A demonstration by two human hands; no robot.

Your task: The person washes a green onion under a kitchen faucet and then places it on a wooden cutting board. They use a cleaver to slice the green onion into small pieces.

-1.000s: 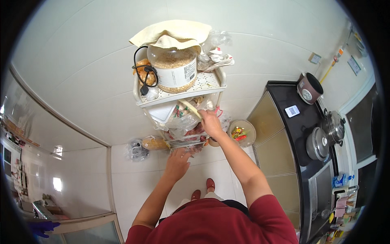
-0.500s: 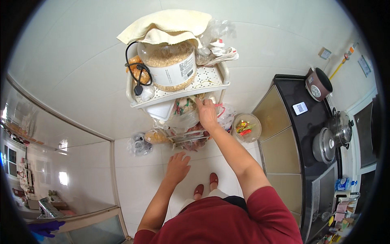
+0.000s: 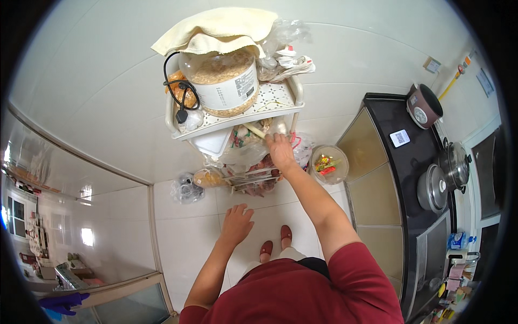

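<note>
1 pale stick [image 3: 254,130] slants up and leftward from the nearer right hand [image 3: 280,152] — its fingers' grip unclear — with the loosely spread left hand [image 3: 237,224] well apart.

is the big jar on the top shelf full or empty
Mostly full: the jar shows pale flakes above its label; the cloth hides its top.

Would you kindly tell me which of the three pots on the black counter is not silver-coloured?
The brownish pot at the counter's far end; the grey-lidded pot and the pot just right of it are both silver-coloured.
</note>
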